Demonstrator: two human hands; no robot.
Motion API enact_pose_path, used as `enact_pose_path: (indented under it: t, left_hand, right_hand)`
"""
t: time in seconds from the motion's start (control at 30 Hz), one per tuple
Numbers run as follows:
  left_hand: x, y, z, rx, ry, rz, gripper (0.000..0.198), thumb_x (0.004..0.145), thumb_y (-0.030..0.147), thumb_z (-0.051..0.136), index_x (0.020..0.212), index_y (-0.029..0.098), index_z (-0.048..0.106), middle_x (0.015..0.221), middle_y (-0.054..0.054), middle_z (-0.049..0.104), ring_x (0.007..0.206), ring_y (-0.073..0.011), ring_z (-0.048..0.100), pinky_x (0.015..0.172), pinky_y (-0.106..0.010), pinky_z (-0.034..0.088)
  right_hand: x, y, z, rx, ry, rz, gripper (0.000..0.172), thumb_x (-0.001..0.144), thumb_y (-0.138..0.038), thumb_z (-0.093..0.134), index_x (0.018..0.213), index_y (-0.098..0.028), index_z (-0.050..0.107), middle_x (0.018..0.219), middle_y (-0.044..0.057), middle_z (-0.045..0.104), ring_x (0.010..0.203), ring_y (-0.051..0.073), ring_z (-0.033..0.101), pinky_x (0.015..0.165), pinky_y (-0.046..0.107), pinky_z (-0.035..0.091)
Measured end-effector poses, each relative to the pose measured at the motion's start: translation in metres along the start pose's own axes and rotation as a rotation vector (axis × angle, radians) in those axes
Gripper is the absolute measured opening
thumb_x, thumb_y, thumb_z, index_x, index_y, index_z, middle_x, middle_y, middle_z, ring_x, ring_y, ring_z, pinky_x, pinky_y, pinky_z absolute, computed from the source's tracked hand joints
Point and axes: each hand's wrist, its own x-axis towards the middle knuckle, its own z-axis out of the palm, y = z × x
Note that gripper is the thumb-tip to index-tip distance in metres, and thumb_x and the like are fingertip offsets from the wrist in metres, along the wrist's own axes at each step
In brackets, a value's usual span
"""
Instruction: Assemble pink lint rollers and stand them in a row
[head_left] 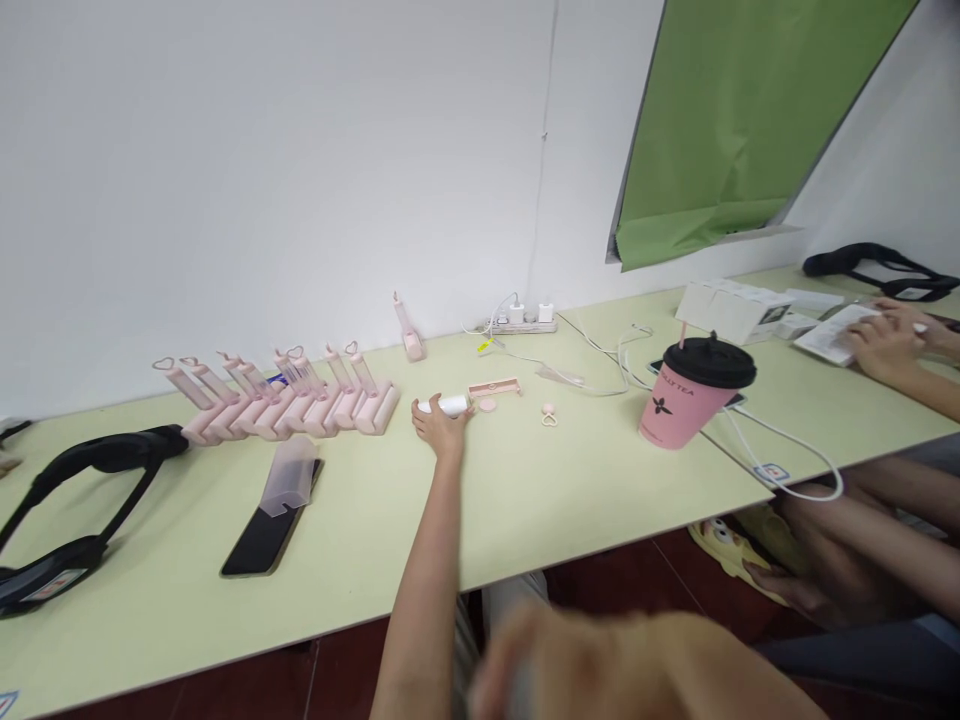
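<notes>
My left hand is on the table, its fingers closed round a small white cylinder lying on its side. Just beyond it lie a long pink plastic frame and a flat pink disc. A little to the right is a small heart-shaped loop with a pink round piece. My right hand is raised close to the camera, low in the picture and smeared by motion; whether it holds anything cannot be made out. Left of my left hand stands a row of pink devices with clear tubes.
A phone under a translucent cover and a black headset lie at left. A pink lidded cup stands at right near white cables. Behind is a power strip. Another person's hands hold a white item.
</notes>
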Motion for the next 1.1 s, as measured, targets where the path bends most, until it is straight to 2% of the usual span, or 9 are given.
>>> enact_pose_path:
  t: [0.1,0.2,0.27,0.3,0.4,0.53,0.7,0.93,1.1]
  left_hand:
    - [0.001,-0.002,0.000,-0.021,-0.013,0.012,0.056,0.064,0.045,0.065,0.113,0.024,0.047,0.132,-0.012,0.023,0.118,-0.0310,0.029,0.094,-0.042,0.028]
    - [0.000,-0.003,-0.001,-0.020,-0.004,0.016,0.053,0.066,0.042,0.064,0.114,0.025,0.047,0.131,-0.011,0.024,0.118,-0.0297,0.031,0.094,-0.041,0.028]
    - [0.000,-0.003,-0.002,-0.014,0.001,0.022,0.054,0.065,0.042,0.065,0.113,0.026,0.048,0.130,-0.011,0.026,0.118,-0.0296,0.032,0.094,-0.041,0.030]
    - [0.000,-0.003,-0.003,-0.012,0.002,0.025,0.054,0.065,0.043,0.065,0.113,0.026,0.048,0.130,-0.011,0.027,0.117,-0.0297,0.033,0.094,-0.041,0.030]
    - [0.002,-0.004,-0.004,-0.010,-0.001,0.042,0.052,0.066,0.043,0.064,0.113,0.026,0.050,0.129,-0.011,0.028,0.117,-0.0298,0.034,0.093,-0.041,0.031]
    - [0.005,-0.005,-0.002,-0.015,-0.019,0.063,0.051,0.066,0.043,0.064,0.112,0.027,0.050,0.130,-0.010,0.028,0.117,-0.0297,0.033,0.093,-0.041,0.032]
    - [0.006,-0.004,0.002,-0.028,-0.039,0.092,0.050,0.066,0.044,0.063,0.112,0.027,0.050,0.129,-0.010,0.028,0.117,-0.0300,0.034,0.093,-0.041,0.032]
    - [0.003,0.001,0.002,-0.020,-0.078,0.137,0.051,0.067,0.045,0.062,0.113,0.027,0.049,0.128,-0.011,0.029,0.116,-0.0295,0.034,0.092,-0.041,0.033]
    - [0.002,0.001,0.001,-0.006,-0.074,0.173,0.052,0.067,0.048,0.060,0.114,0.027,0.049,0.128,-0.011,0.030,0.114,-0.0292,0.036,0.091,-0.040,0.034]
  right_hand:
    - [0.059,0.041,-0.026,-0.201,0.111,0.030,0.033,0.076,-0.053,0.042,0.100,-0.034,0.053,0.101,0.002,0.059,0.105,0.020,0.047,0.087,0.040,0.037]
    - [0.104,0.104,-0.066,-0.734,0.376,0.254,0.033,0.082,-0.044,0.040,0.099,-0.022,0.057,0.103,0.007,0.057,0.102,0.020,0.047,0.088,0.037,0.033]
    - [0.119,0.144,-0.093,-1.057,0.460,0.510,0.033,0.079,-0.039,0.048,0.102,-0.018,0.058,0.106,0.011,0.055,0.103,0.024,0.045,0.085,0.037,0.033]
    - [0.123,0.161,-0.103,-1.178,0.490,0.582,0.034,0.078,-0.038,0.050,0.103,-0.017,0.058,0.108,0.013,0.053,0.103,0.025,0.044,0.083,0.036,0.033]
    - [0.130,0.193,-0.121,-1.349,0.543,0.629,0.034,0.077,-0.040,0.053,0.105,-0.020,0.058,0.110,0.011,0.051,0.104,0.025,0.042,0.079,0.034,0.033]
    - [0.137,0.209,-0.123,-1.299,0.541,0.582,0.028,0.075,-0.043,0.054,0.096,-0.026,0.062,0.107,0.006,0.055,0.104,0.024,0.043,0.077,0.033,0.032]
    - [0.141,0.216,-0.126,-1.130,0.620,0.572,0.032,0.072,-0.045,0.055,0.098,-0.027,0.059,0.110,0.003,0.058,0.103,0.023,0.047,0.080,0.036,0.030]
    - [0.141,0.221,-0.125,-0.862,0.650,0.398,0.027,0.073,-0.033,0.056,0.099,-0.028,0.061,0.089,-0.003,0.068,0.085,0.016,0.059,0.079,0.030,0.038]
    - [0.140,0.221,-0.121,-0.780,0.735,0.320,0.017,0.070,-0.024,0.058,0.084,-0.023,0.068,0.109,0.002,0.062,0.106,0.019,0.053,0.091,0.032,0.037]
